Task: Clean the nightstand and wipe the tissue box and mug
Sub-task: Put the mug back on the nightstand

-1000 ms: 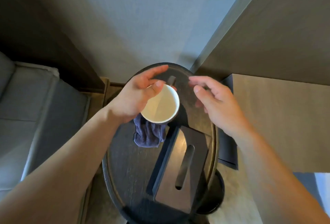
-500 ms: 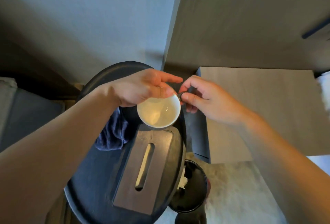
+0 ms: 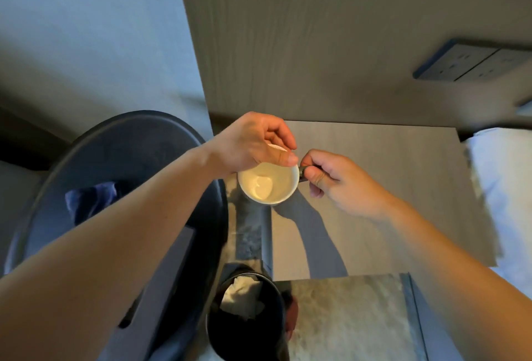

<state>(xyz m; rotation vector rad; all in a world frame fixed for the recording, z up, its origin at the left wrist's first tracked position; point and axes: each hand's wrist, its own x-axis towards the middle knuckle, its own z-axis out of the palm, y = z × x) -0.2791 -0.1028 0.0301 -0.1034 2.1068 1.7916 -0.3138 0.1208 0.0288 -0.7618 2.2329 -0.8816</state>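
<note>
A: Two bare hands up in the middle; white mug (image 3: 269,185) held between them, up in the air, above the gap between the round dark table (image 3: 121,141) and the pale wood nightstand (image 3: 374,176).

B: And the left hand (image 3: 253,144)?

A: Bent over the far rim of the mug; thumb and fingers pinching the edge; holding on tight.

B: And the right hand (image 3: 334,179)?

A: Curled shut around the dark handle (image 3: 302,173) on the mug's right side; gripping that handle.

B: Anything inside the mug?

A: Looks creamy white inside; hard to tell more.

B: Where's the cloth?

A: Blue cloth (image 3: 92,199) lying on the round table, left of the left arm; not touching either hand.

B: And the tissue box?

A: Grey tissue box (image 3: 164,274) on the near part of the round table; mostly hidden under the left arm; just a bit of the dark slot showing.

B: Anything down low?

A: Black bin (image 3: 247,317) on the floor beside the table; white crumpled paper (image 3: 241,294) inside.

B: And up top?

A: Wood wall panel with a grey socket plate (image 3: 469,64) at the right; white bedding (image 3: 506,187) at the far right edge.
</note>
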